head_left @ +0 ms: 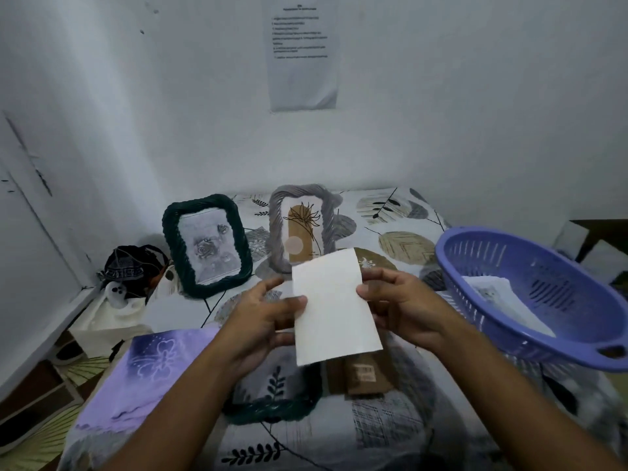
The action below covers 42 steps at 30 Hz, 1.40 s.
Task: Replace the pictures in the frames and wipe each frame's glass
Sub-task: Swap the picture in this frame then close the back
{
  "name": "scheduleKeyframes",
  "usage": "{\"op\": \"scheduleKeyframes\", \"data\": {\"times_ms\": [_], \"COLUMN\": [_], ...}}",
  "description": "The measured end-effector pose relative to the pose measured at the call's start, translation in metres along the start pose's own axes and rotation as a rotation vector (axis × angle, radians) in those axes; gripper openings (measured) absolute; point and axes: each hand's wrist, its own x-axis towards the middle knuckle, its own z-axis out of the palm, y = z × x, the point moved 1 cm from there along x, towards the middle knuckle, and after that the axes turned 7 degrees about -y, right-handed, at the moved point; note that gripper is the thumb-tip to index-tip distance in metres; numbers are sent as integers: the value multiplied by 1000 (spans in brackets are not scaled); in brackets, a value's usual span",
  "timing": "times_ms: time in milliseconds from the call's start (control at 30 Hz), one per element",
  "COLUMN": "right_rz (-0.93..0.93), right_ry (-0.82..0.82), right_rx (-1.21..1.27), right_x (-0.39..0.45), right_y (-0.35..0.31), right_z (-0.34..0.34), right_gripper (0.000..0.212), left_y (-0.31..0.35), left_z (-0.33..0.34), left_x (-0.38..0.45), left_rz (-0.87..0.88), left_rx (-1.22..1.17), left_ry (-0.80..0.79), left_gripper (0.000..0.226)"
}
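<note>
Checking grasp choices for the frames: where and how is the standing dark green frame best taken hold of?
Judging by its pose, grip the dark green frame by its thick twisted side border, coming from the front-right. It stands leaning back, so both side edges are exposed, and pinching the border should keep fingers off the glass. A bag sits close on its left.

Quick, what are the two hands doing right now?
Left hand: holding the white paper by its left edge, thumb on the front.
Right hand: pinching the same white paper at its right edge.
</note>
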Motion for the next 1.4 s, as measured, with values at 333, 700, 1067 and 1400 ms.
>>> {"op": "scheduleKeyframes", "data": {"times_ms": [333,700,1067,1400], "right_rz": [-137,123,94,120], "right_ry": [543,389,366,350], "right_rx": [-1141,-1042,-1036,-1043], "right_x": [-56,-56,-55,-49], "right_y": [-48,-54,-49,-39], "right_z": [-95,-136,-135,-131], "right_gripper": [43,49,53,59], "left_y": [-16,-76,-93,-94], "left_z": [104,164,201,201], "left_x": [58,98,104,107], "left_rz": [45,-34,-87,-77], "left_rx": [273,392,308,315], "left_ry": [-6,42,48,9], "left_gripper": [68,69,72,64]}}
